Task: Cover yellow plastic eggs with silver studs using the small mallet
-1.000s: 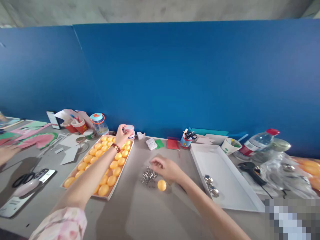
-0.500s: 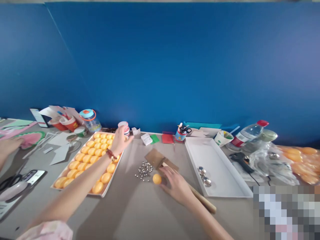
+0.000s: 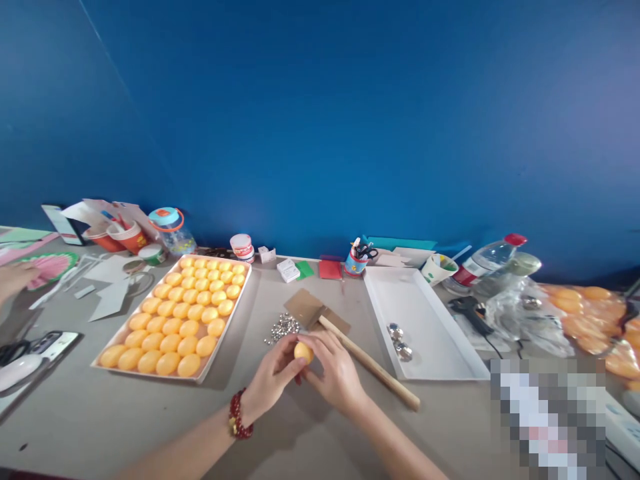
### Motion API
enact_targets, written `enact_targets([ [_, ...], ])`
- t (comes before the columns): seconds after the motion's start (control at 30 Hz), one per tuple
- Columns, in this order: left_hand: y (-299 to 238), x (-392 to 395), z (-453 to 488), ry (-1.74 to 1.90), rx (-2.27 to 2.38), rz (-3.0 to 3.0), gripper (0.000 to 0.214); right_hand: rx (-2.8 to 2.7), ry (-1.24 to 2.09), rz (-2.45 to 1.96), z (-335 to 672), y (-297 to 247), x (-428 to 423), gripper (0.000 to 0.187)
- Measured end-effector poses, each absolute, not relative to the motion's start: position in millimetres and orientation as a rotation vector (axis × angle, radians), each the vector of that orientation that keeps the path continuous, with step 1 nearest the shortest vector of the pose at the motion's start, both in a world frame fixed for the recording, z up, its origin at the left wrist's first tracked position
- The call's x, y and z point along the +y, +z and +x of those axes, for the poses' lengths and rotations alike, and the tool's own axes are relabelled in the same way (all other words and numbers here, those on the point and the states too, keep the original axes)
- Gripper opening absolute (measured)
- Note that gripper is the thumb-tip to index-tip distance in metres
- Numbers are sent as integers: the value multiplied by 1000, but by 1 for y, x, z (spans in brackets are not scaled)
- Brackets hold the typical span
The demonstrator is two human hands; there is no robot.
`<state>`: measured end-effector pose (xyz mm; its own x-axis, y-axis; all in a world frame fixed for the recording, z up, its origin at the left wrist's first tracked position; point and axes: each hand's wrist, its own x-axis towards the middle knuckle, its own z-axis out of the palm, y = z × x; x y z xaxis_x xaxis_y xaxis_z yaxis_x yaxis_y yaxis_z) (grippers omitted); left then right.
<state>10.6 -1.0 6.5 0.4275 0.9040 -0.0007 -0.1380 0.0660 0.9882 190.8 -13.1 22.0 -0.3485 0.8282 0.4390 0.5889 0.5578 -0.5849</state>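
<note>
An orange ping-pong ball (image 3: 303, 353) is held at the front of the table between my left hand (image 3: 270, 380) and my right hand (image 3: 336, 373). My left thumb presses against its near side, while the right fingers curve over its far and right side. Just beyond my fingers lies a small heap of silver metal beads (image 3: 281, 328). A wooden stick (image 3: 375, 368) slants across the table right of my hand, its far end on a piece of brown cardboard (image 3: 303, 307). To the left, many more orange balls (image 3: 171, 326) fill a white box lid (image 3: 202, 375) in rows.
On the right a white tray (image 3: 440, 340) holds two shiny silver balls (image 3: 403, 351). Behind it stand a paper cup (image 3: 440, 269), a plastic bottle (image 3: 483, 265) and a black glue gun (image 3: 470, 313). A co-worker's hand (image 3: 19, 279) is at the far left.
My left hand has come back from above the box of balls to meet my right hand. The single ball, formerly on the table beside my right hand, is now between both hands.
</note>
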Motion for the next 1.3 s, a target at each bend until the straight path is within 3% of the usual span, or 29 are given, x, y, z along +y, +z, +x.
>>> enact_targets([
  [0.3,0,-1,5,953,821,1131,39,-1982,614,-1101,190,11,-14,33],
  [0.67,0,-6,0,944,792,1364,43,-1667,904,-1056,184,4,-19,36],
  [1.03,-5,-7,-7,951,998,1736,33,-1668,915,-1063,183,-4,-21,32],
  [1.3,-4,-6,0,958,930,1638,34,-1655,899,-1069,183,-10,-22,31],
])
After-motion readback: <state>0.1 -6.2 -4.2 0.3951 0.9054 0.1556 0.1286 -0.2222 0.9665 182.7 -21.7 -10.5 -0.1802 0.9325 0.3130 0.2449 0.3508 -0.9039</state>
